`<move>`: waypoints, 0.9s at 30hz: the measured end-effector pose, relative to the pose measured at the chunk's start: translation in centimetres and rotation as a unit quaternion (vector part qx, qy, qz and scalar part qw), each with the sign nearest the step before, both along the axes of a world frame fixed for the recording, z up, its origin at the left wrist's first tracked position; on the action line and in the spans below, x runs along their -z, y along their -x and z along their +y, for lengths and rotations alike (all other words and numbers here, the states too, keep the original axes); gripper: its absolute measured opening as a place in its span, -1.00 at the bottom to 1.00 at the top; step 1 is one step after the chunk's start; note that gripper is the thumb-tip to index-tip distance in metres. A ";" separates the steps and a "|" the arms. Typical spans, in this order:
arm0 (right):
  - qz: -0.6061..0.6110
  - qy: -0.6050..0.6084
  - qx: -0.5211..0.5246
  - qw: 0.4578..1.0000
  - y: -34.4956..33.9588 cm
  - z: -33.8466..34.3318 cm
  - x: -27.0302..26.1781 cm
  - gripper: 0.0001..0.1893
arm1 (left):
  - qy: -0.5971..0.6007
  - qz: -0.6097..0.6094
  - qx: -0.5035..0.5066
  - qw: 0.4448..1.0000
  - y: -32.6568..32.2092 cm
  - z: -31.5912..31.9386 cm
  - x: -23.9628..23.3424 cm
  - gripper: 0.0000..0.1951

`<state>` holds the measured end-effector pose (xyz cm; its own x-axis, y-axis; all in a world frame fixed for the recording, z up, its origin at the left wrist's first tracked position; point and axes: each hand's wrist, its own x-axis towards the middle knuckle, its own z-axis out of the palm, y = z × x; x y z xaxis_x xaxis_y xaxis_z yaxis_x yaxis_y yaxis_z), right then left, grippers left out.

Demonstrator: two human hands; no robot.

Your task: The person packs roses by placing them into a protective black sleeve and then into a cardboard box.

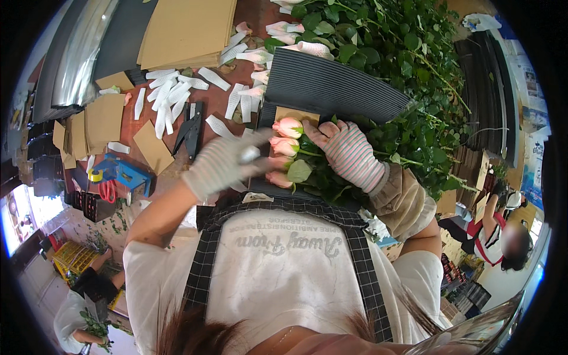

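Observation:
Several pale pink roses [285, 146] lie in a column on a folded black corrugated sheet [330, 82], with a small brown cardboard piece [306, 116] behind the top bloom. My left hand [222, 162], in a striped knit glove, is blurred beside the blooms' left side, fingers spread. Something whitish shows between thumb and fingers, too blurred to name. My right hand [353, 153], also gloved, rests over the stems and leaves, its index finger near the base of the top rose. Its fingertips are partly hidden in the foliage.
White foam net sleeves [166, 95] lie scattered at left, near a black stapler [190, 128]. Further left are a blue tape dispenser [128, 173] and red-handled scissors [107, 191]. Cardboard sheets [186, 31] are stacked behind; leafy rose stems [412, 57] heap at right. Two people are nearby.

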<state>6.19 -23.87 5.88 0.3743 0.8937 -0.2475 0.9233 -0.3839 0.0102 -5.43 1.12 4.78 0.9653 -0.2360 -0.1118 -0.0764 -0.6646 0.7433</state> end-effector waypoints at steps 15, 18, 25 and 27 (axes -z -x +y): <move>-0.019 0.011 0.319 0.948 -2.1 -11.8 -6.7 -0.89 | -0.127 -0.170 0.136 0.968 -3.9 -3.7 -0.8 -0.50; 0.116 -0.090 0.346 0.927 -1.3 -15.3 -2.2 -0.90 | -0.129 -0.160 0.168 0.964 -4.2 -3.9 -0.9 -0.49; 0.229 -0.099 0.387 0.888 -1.5 -16.2 -0.8 -0.73 | -0.134 -0.135 0.200 0.961 -4.8 -3.5 -0.3 -0.46; 0.200 -0.116 0.319 0.919 -3.7 -16.2 -5.8 -0.66 | -0.138 -0.153 0.213 0.955 -5.1 -3.0 0.2 -0.46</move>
<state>9.87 -40.10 11.65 0.7609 0.5700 -0.3100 0.4219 -0.7976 -0.4311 -0.29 -1.93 4.60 0.7857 -0.6168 0.0466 -0.5694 -0.6919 0.4439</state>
